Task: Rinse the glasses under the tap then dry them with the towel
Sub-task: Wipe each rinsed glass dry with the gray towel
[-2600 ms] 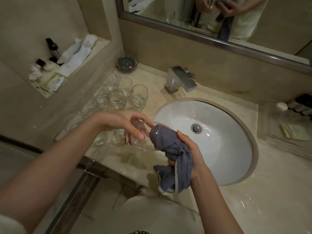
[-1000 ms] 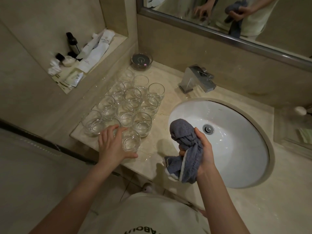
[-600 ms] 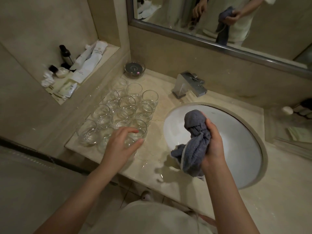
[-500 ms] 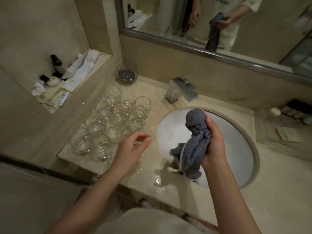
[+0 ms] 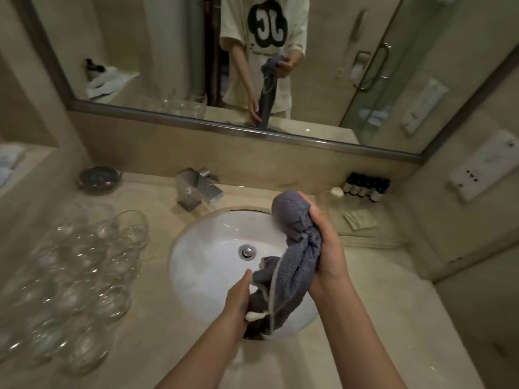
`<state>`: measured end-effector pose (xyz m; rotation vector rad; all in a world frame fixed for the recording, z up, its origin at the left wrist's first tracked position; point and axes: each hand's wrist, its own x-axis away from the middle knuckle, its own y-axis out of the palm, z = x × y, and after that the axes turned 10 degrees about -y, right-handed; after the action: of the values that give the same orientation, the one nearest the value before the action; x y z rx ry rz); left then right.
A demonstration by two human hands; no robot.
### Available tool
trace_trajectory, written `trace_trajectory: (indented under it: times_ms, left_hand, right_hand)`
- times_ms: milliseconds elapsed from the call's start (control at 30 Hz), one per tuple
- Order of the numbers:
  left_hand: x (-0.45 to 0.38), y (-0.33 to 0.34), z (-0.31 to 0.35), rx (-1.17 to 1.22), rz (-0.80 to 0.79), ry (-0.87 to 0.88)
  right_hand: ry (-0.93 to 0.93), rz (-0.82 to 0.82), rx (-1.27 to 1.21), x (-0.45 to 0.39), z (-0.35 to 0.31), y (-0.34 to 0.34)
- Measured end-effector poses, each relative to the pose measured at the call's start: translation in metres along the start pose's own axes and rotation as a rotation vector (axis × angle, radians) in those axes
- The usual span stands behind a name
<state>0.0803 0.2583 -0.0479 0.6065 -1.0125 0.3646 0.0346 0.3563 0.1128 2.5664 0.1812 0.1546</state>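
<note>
A beige, polished stone worktop [image 5: 157, 327] runs along a wall of the same stone, wet and glossy in patches. A round white basin [image 5: 207, 265] is sunk into it, smooth, with a metal drain at its middle. Behind the basin stands a boxy chrome tap [image 5: 198, 189], and above it a wide mirror [image 5: 174, 60] in a metal frame reflects a person in a pale printed shirt and a glass shower door. A small dark dish [image 5: 99, 179] sits by the wall at the left; a row of little dark bottles [image 5: 365, 186] stands at the right.

The glasses [image 5: 84, 276], clear round tumblers, crowd together upright on the worktop left of the basin.

The towel [image 5: 292, 248], grey and fluffy with a pale edge, hangs bunched over the basin. The right hand [image 5: 327, 248] grips its upper part, fingers curled round it. The left hand [image 5: 238, 301] grips the lower end.
</note>
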Motion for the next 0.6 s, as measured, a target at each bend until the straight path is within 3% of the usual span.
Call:
trace_trajectory:
  times_ms: [267,600]
  left_hand:
    - [-0.002,0.063,0.003,-0.116,0.185,0.269]
    - [0.008,0.185,0.038,-0.158,0.02,0.521]
  right_hand:
    - [-0.06,0.115,0.02,-0.011,-0.036,-0.08]
    - [-0.099,0.374,0.302,-0.064,-0.044,-0.176]
